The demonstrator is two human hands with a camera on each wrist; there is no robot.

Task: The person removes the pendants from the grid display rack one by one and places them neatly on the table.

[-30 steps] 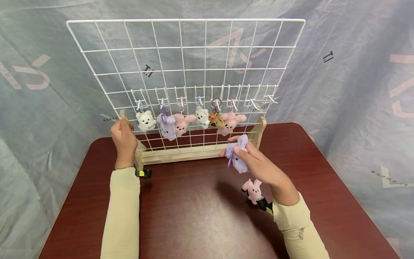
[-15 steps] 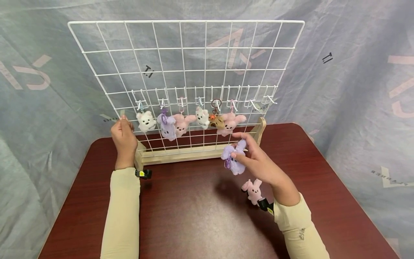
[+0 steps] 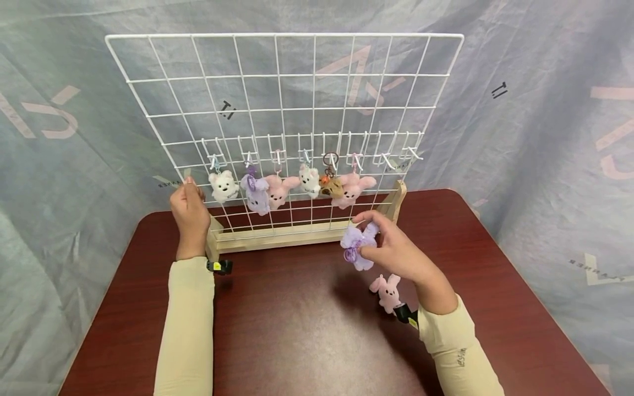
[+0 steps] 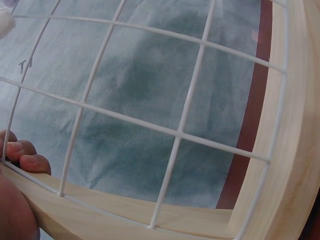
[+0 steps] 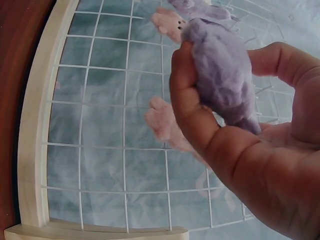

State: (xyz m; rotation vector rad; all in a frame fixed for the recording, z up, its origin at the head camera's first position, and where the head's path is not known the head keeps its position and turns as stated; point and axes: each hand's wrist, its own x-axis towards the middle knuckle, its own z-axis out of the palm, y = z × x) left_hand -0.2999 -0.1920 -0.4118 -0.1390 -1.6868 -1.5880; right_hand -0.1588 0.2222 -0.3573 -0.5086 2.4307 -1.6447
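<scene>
The right hand (image 3: 396, 252), half-curled, pinched a purple toy (image 5: 222, 75), probably light and soft, best held by its body; the left hand (image 3: 190, 215) gripped the rack (image 3: 314, 109).

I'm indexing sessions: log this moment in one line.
left hand: grips left edge of white wire rack; right hand: holds purple plush bunny, unhung; pink plush bunny: on table; six plush charms: on rack

On the grey backdrop (image 3: 545, 44), black "T.I" marks (image 3: 228, 110) stand past the far edge and far right corner of the worktop (image 3: 307, 330). A reversed word (image 3: 596, 273) beyond its right edge, perhaps "PLANNER", and lettering (image 3: 461, 357) on the right sleeve (image 3: 473, 368) are too faint for certainty.
</scene>
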